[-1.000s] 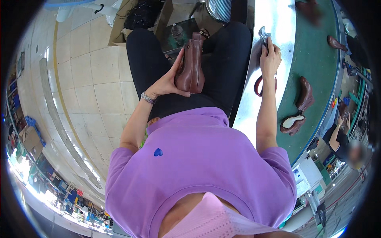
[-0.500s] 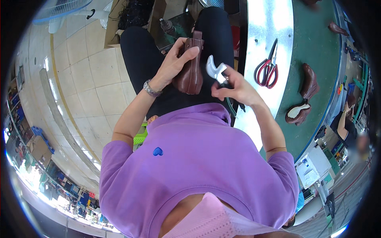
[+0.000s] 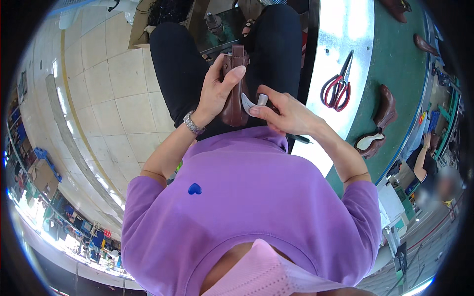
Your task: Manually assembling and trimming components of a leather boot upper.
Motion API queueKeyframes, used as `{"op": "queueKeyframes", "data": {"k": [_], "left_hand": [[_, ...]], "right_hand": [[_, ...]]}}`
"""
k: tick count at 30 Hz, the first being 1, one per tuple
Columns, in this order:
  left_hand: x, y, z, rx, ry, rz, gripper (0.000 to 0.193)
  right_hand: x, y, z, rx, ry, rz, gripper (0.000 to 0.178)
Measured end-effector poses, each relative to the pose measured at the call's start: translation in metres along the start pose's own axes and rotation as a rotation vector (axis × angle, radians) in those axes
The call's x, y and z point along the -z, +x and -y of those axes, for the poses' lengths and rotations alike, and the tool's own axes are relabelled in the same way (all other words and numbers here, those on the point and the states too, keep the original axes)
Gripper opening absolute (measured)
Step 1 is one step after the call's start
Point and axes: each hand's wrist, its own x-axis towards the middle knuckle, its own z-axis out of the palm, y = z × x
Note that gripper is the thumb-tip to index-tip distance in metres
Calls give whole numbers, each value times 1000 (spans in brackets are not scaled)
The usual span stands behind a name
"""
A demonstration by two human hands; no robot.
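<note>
My left hand (image 3: 215, 93) is wrapped round a brown leather shoe upper (image 3: 234, 112), its thumb lying across the front. The piece is held upright over my lap, with a narrow strap-like end at the top and a rounded lower end. My right hand (image 3: 289, 112) grips a silver tool with a curved, hooked head (image 3: 248, 103). That hook touches or nearly touches the right side of the upper; the exact contact is too small to tell. My right fingers hide most of the tool's handle.
Red-handled scissors (image 3: 337, 91) lie on a shiny metal strip (image 3: 340, 29) to my right. Beyond it, a green work surface (image 3: 363, 116) bears several brown shoe pieces (image 3: 386, 106). An open cardboard box (image 3: 140, 34) stands far left of my knees. Another person (image 3: 425, 160) sits at far right.
My right hand has brought the silver tool leftward and down to the upper's side. My left hand has moved the upper slightly down and left.
</note>
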Motion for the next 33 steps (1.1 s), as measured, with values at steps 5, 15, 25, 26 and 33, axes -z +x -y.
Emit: {"op": "queueKeyframes", "data": {"k": [5, 15, 25, 26, 33], "left_hand": [[5, 4, 2, 6, 20, -23, 37], [8, 16, 6, -39, -63, -77, 33], [9, 14, 10, -16, -139, 10, 38], [9, 14, 10, -16, -137, 12, 38], [6, 14, 11, -99, -35, -36, 38]], "right_hand": [[1, 3, 8, 57, -155, -40, 44], [-24, 5, 9, 239, -449, -475, 36], [2, 22, -9, -37, 536, 63, 35], [4, 23, -8, -35, 537, 62, 35], [11, 17, 10, 202, -308, -161, 41]]}}
